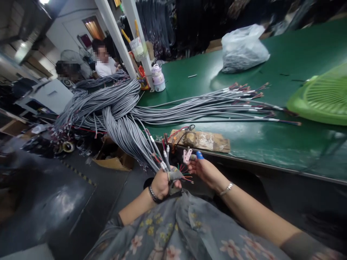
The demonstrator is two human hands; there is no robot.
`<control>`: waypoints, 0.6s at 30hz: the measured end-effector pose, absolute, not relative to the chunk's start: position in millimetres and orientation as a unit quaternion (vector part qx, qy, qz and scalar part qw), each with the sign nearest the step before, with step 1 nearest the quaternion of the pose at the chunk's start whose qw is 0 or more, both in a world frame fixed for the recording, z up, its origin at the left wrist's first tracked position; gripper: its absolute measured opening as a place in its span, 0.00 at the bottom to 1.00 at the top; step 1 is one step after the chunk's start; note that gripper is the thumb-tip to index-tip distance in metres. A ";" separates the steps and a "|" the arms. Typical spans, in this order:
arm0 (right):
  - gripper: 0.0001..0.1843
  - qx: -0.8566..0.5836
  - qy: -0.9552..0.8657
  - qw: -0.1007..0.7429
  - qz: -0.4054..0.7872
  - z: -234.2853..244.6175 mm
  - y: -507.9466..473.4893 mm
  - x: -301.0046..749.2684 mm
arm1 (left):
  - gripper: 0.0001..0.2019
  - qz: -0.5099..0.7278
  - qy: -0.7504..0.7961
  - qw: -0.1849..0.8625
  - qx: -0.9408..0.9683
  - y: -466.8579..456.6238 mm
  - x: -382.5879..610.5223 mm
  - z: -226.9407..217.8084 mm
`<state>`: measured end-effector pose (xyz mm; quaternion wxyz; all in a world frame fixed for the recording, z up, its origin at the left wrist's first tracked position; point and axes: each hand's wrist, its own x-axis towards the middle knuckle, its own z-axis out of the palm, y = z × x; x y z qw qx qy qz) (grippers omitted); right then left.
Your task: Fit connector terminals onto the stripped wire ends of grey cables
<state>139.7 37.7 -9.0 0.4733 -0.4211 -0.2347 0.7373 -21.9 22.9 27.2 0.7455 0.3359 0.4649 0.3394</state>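
My left hand (162,183) is closed round the ends of several grey cables (151,160), its thumb wrapped in grey tape. Thin red, green and orange wires (187,177) fan out beyond that thumb, toward my other hand. A little to the right, my right hand (203,171) has curled fingers and a blue cover on one fingertip. At its fingertips is a small pink clip-like tool (187,156), which it appears to grip. More stripped cable ends with white labels (165,153) stand up just above my left hand.
A large grey cable bundle (114,97) drapes over the green table (206,83). A worn wooden board (206,141) lies at the near edge. Behind are a plastic bag (242,50), a green fan (322,97) and a lilac bottle (158,77). A person (104,65) sits far left.
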 end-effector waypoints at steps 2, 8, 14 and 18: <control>0.24 -0.408 -0.255 0.471 0.739 -4.2 41.8 136.5 | 0.17 0.319 0.451 0.764 0.333 29.5 -21.6 27.6; 0.25 -0.415 -0.260 0.480 0.728 5.6 48.6 131.1 | 0.15 0.309 0.397 0.799 0.331 41.4 -18.1 22.2; 0.24 -0.412 -0.212 0.487 0.741 9.8 48.9 130.1 | 0.15 0.314 0.398 0.796 0.332 41.5 -8.0 21.9; 0.24 -0.400 -0.189 0.483 0.756 7.6 47.8 128.6 | 0.13 0.320 0.404 0.791 0.330 39.9 -2.5 25.9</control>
